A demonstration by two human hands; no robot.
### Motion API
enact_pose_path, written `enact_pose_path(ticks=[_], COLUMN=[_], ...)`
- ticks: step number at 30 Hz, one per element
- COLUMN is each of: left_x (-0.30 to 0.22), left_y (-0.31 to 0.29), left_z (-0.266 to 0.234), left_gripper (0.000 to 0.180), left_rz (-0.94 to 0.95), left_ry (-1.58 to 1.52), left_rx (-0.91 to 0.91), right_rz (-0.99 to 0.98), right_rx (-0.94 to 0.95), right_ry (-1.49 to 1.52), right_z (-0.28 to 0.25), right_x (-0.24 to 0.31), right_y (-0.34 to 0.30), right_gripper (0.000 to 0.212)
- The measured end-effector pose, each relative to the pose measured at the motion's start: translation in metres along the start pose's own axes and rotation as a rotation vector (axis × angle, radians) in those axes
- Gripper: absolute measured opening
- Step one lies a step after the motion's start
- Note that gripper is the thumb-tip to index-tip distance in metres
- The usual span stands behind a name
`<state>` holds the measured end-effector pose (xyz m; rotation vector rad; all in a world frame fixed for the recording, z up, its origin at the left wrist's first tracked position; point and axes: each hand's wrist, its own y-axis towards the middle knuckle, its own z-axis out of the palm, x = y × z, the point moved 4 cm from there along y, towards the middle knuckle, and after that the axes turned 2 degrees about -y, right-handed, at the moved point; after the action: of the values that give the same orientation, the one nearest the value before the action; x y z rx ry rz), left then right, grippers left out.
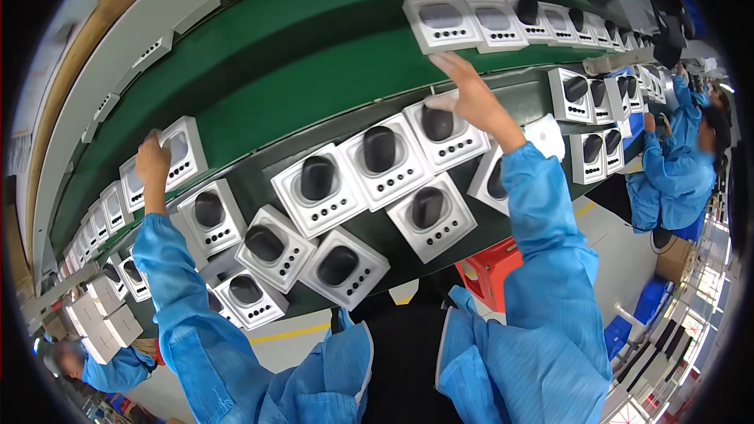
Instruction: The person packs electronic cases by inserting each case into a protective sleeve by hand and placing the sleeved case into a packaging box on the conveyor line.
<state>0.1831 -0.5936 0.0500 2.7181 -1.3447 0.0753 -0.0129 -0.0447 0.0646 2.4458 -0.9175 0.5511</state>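
Note:
At the left, my left hand (153, 163) is closed at the side of a white box tray (191, 144) on the green conveyor belt, its fingers bent over the tray's edge. A second white tray (130, 180) lies just beside that hand. My right hand (475, 102) reaches over the front ledge with its fingers stretched out and its thumb apart. Its fingertips are by the near edge of a white tray (442, 25) on the belt; whether they touch is hard to tell. Below the thumb lies another tray with a dark oval device (437, 122) and small black round pieces.
Several trays with dark devices (316, 179) crowd the dark ledge (310, 137) before me. More trays line the green belt (298, 55) at both ends. A red stool (491, 275) stands below. Co-workers in blue work at the right (675, 165) and lower left (118, 373).

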Motion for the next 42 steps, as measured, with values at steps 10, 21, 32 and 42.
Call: enact_pose_path(ticks=[10,21,32,42], left_x=[-0.371,-0.615,-0.742,-0.675], left_y=[-0.153,-0.216,-0.296,-0.228], left_z=[-0.104,-0.094,-0.002,-0.014], left_gripper=[0.023,0.020,0.018,0.009], left_rz=[0.268,0.302,0.440,0.493], left_ry=[-0.902,-1.679,-0.873,-0.830], left_rx=[-0.061,0.048,0.301,0.096], right_rz=[-0.181,0.625,0.894,0.596], right_rx=[-0.038,-0.455,-0.726,-0.619], right_ry=[0.083,1.605,1.327,1.092], right_z=[0.020,-0.147,-0.182,-0.163], right_x=[-0.020,-0.119,-0.178,-0.206], right_y=[-0.051,-0.186,-0.314,-0.230], right_gripper=[0.056,0.061,0.057,0.058])
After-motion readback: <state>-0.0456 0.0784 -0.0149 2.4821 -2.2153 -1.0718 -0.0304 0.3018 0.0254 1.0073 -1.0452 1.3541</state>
